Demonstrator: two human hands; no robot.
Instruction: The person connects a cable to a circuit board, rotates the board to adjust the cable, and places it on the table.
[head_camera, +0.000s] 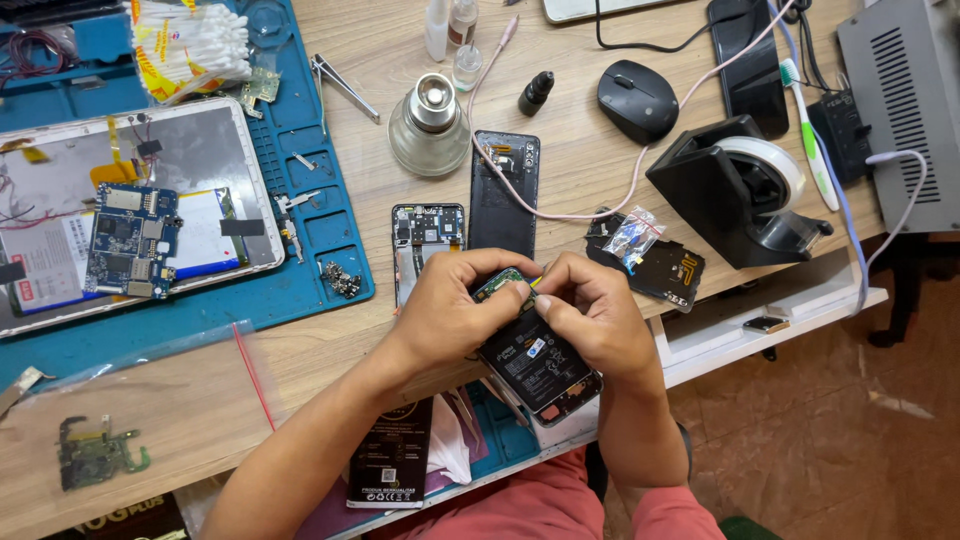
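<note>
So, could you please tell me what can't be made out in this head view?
- Upper end of the opened black phone: hidden under left hand and right hand.
- Small green circuit board: mostly covered by fingers; each grip unclear.
- White opened tablet: cut by left edge.
- Grey metal box: cut by right edge.

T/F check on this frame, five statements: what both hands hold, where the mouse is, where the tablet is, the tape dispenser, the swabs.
1. Both hands, the left hand and the right hand, are on the opened phone. True.
2. The black mouse lies on the blue mat. False: it lies on the bare wooden table, right of the mat.
3. The opened tablet lies on the blue mat. True.
4. The tape dispenser is white. False: it is black, with a pale tape roll in it.
5. The bag of cotton swabs is in the right hand. False: it lies at the top left, untouched.
</note>
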